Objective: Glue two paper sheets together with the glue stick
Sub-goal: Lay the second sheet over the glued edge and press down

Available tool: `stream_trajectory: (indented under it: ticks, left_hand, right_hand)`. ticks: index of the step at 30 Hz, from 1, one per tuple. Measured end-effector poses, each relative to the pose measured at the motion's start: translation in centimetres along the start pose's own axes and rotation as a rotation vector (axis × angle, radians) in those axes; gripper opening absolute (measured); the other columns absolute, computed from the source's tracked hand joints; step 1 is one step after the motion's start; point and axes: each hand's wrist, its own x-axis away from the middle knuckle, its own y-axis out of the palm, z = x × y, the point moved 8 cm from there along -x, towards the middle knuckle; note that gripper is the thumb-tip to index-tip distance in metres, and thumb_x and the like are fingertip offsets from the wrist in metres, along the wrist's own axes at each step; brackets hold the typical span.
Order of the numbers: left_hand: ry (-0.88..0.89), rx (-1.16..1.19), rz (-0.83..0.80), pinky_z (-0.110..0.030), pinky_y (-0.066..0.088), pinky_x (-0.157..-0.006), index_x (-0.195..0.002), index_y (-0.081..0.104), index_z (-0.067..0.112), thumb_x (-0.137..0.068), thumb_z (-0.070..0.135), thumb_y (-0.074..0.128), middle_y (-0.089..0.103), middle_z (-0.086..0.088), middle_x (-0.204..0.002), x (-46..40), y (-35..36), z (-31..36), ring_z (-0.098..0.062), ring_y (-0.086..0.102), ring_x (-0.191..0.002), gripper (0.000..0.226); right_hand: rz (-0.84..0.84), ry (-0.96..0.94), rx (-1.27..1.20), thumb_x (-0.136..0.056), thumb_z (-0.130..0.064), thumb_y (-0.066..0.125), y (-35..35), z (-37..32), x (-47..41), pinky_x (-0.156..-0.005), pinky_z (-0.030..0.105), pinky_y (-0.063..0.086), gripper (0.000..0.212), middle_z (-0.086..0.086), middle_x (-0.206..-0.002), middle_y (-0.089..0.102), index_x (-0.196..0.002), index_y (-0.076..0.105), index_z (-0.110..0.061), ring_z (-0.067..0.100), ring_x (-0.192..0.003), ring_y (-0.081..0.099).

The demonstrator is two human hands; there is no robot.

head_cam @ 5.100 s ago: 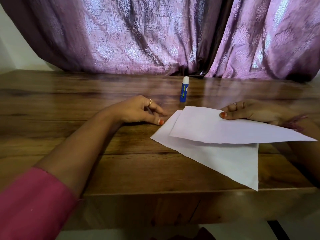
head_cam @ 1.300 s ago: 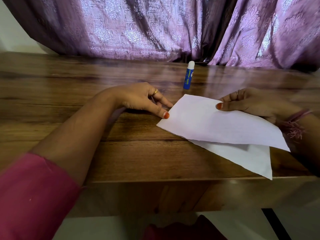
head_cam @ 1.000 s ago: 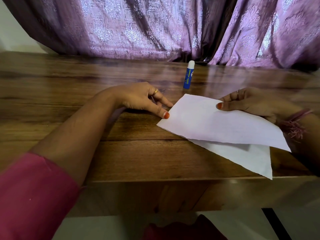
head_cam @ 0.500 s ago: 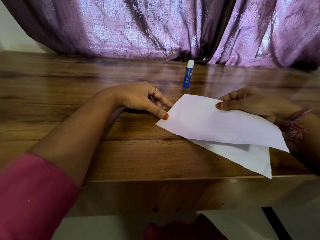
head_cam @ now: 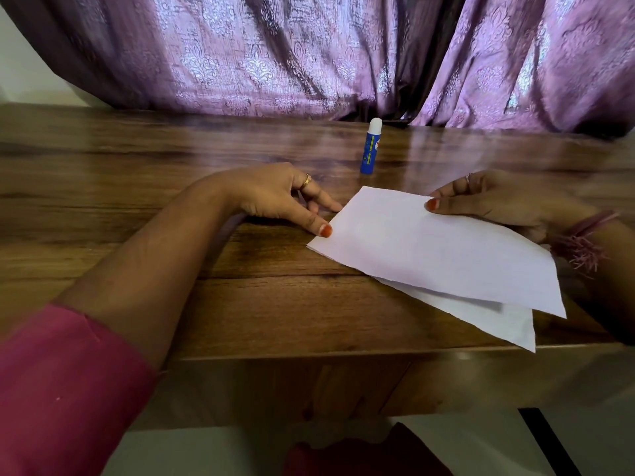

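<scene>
Purple damask curtain (head_cam: 275, 56), glossy and deeply folded, hangs along the far edge of the worktop (head_cam: 137, 159); pale wall shows at the upper left corner.

Worktop: dark wood-grain boards, polished, with reflections near the back. Its near edge runs across the lower part of the view. A broad bare stretch lies on the left and along the back.

Glue stick (head_cam: 371, 147): small cylinder, blue body, white cap on, standing upright near the back centre, apart from both hands and just beyond the papers' far corner.

Top sheet (head_cam: 429, 245): white paper, thin, flat, set at a slant right of centre. Its right corner reaches toward the worktop's near edge.

Lower sheet (head_cam: 494, 317): white paper beneath the first, showing only as a strip and a corner at the near right; that corner reaches past the worktop's near edge.

Left hand (head_cam: 275, 197): resting on the wood beside the papers' left corner, fingers loosely extended, thumb tip touching the paper edge, grip spread and holding nothing. Gold ring on one finger; painted nails. Pink sleeve (head_cam: 62, 389) at lower left.

Right hand (head_cam: 494, 201): at the papers' far edge, thumb on top of the top sheet, fingers curled behind, grip pinching that sheet. Ring; tasselled thread band at the wrist.
</scene>
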Motion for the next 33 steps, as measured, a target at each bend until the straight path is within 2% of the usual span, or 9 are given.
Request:
stream_trajectory:
  ticks: [3,7,11,14,17,21,25,30,33]
  left_hand:
    - [0.009,0.017,0.000,-0.023,0.037,-0.068,-0.107,0.070,0.038,-0.052,0.058,0.080,0.062,0.019,-0.071,0.0,0.1,0.0,0.005,0.051,-0.064,0.059]
    - [0.006,0.004,-0.006,-0.022,0.037,-0.067,-0.104,0.070,0.042,-0.048,0.063,0.080,0.061,0.019,-0.071,-0.1,0.1,0.1,0.005,0.051,-0.064,0.061]
    - [-0.002,-0.004,-0.007,-0.023,0.037,-0.069,-0.105,0.069,0.043,-0.048,0.064,0.078,0.062,0.019,-0.071,-0.2,0.1,-0.1,0.006,0.052,-0.066,0.061]
    - [-0.001,0.001,-0.001,-0.024,0.038,-0.071,-0.104,0.070,0.043,-0.050,0.061,0.079,0.062,0.021,-0.070,-0.1,0.0,-0.1,0.005,0.052,-0.067,0.058]
    - [0.000,0.006,-0.002,-0.024,0.038,-0.073,-0.103,0.069,0.043,-0.050,0.061,0.079,0.061,0.021,-0.070,0.0,0.0,0.0,0.004,0.052,-0.068,0.057]
    - [-0.011,-0.004,-0.005,-0.025,0.038,-0.075,-0.105,0.069,0.043,-0.051,0.060,0.078,0.061,0.017,-0.077,0.0,0.1,0.1,0.001,0.051,-0.071,0.057]
    - [-0.021,-0.005,0.003,-0.023,0.037,-0.072,-0.102,0.069,0.046,-0.051,0.059,0.077,0.060,0.020,-0.075,0.1,0.0,0.1,0.004,0.050,-0.069,0.054]
    - [-0.029,-0.011,0.004,-0.024,0.037,-0.075,-0.103,0.069,0.045,-0.052,0.057,0.077,0.061,0.019,-0.077,0.1,0.1,0.2,0.001,0.051,-0.072,0.053]
    - [-0.030,-0.008,0.009,-0.026,0.039,-0.077,-0.103,0.069,0.045,-0.053,0.056,0.077,0.062,0.018,-0.077,0.2,0.0,0.3,0.000,0.052,-0.074,0.052]
  right_hand:
    - [-0.048,0.002,-0.054,-0.079,-0.020,0.069,0.1,0.1,-0.2,-0.050,0.022,0.054,0.039,0.013,-0.087,0.073,-0.109,0.064,0.004,0.014,-0.062,0.070]
    - [-0.118,0.005,-0.043,-0.079,-0.024,0.070,0.2,-0.2,-0.5,-0.052,0.023,0.054,0.037,0.014,-0.086,0.075,-0.105,0.067,0.002,0.017,-0.063,0.070]
    - [-0.078,-0.024,0.139,-0.059,-0.040,0.079,-0.1,-1.1,-1.4,-0.062,0.025,0.048,0.053,0.011,-0.086,0.070,-0.096,0.070,-0.003,0.018,-0.071,0.060]
    - [-0.117,-0.032,0.183,-0.060,-0.036,0.077,0.7,-2.2,-2.2,-0.055,0.019,0.052,0.031,0.002,-0.076,0.071,-0.082,0.074,-0.014,0.009,-0.062,0.064]
    - [-0.124,-0.039,0.238,-0.057,-0.037,0.076,1.6,-3.2,-3.2,-0.073,0.030,0.050,0.022,0.009,-0.086,0.069,-0.072,0.075,-0.021,0.016,-0.074,0.062]
    - [-0.084,-0.067,0.303,-0.067,-0.031,0.081,2.0,-3.8,-4.5,-0.075,0.033,0.046,0.017,0.011,-0.090,0.068,-0.078,0.075,-0.020,0.021,-0.079,0.057]
    - [-0.063,-0.107,0.347,-0.079,-0.022,0.075,2.4,-4.1,-5.9,-0.055,0.019,0.045,0.010,0.007,-0.083,0.066,-0.084,0.073,-0.014,0.010,-0.065,0.056]
    - [-0.013,-0.171,0.308,-0.081,-0.012,0.073,3.1,-4.6,-6.5,-0.056,0.015,0.048,0.024,0.009,-0.081,0.067,-0.097,0.068,0.006,0.007,-0.064,0.060]
    - [0.019,-0.202,0.369,-0.081,-0.014,0.073,3.4,-5.0,-6.7,-0.065,0.014,0.049,0.025,0.009,-0.087,0.070,-0.097,0.070,0.004,0.008,-0.072,0.060]
